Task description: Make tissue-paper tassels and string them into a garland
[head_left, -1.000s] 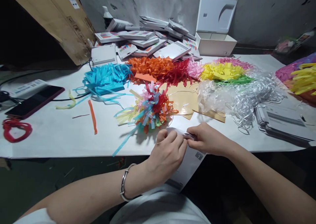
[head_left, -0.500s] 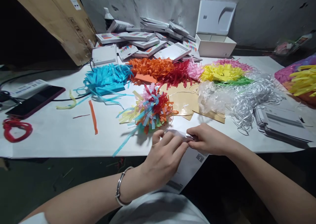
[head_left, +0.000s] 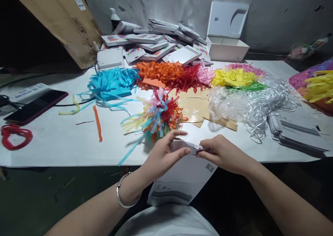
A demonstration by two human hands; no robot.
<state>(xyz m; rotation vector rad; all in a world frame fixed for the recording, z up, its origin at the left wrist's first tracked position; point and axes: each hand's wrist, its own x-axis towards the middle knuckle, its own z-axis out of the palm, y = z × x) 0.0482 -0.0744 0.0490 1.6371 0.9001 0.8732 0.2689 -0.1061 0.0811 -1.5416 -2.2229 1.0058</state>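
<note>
A flat white printed box (head_left: 182,180) leans between my lap and the table's front edge, its upper end turned up as a flap. My right hand (head_left: 223,154) pinches the right side of that upper end between thumb and fingers. My left hand (head_left: 165,151) is open at the left of the flap, thumb and fingers apart; whether the thumb touches the card I cannot tell. Just beyond the left fingers lies a multicoloured bunch of tissue paper tassels (head_left: 162,113), with a thin cord at its right side.
Behind are blue tassels (head_left: 111,83), orange tassels (head_left: 158,71), yellow tassels (head_left: 234,77) and a heap of white string (head_left: 270,97). A stack of flat boxes (head_left: 299,128) lies right. More boxes (head_left: 148,38) pile against the wall. A phone (head_left: 36,106) is left.
My left hand has come off the flap, turned over and spread its fingers, moving slightly left. More of the box's printed face shows. My right hand keeps its pinch, a little lower.
</note>
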